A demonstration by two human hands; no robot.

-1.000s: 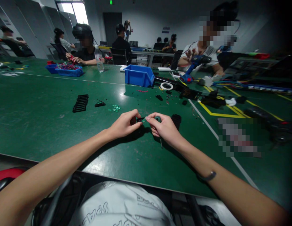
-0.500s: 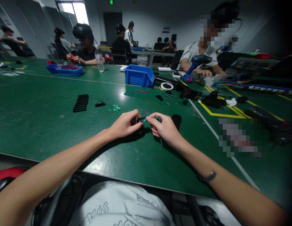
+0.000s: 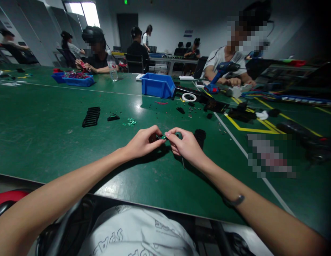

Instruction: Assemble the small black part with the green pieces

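Note:
Between thumb and fingers my left hand grips a small black plastic part, mostly hidden by the fingers. My right hand meets it there, its thumb and forefinger pinched on a small green circuit board at that part. Tucked in the right palm is a screwdriver, its thin shaft pointing down below the hand. Beyond my left hand lie a pile of small green boards and a black part with green bits. A row of black plastic strips is farther left.
A blue bin stands past my hands, near a white tape ring and scattered small parts. A black object lies beside my right hand. Farther off are a cordless drill, a water bottle and two co-workers seated across the table.
My left hand has shifted slightly right, closer to the right fingertips, and covers more of the black part. The right hand stays nearly in place. Across the table, a co-worker's raised hand has come down.

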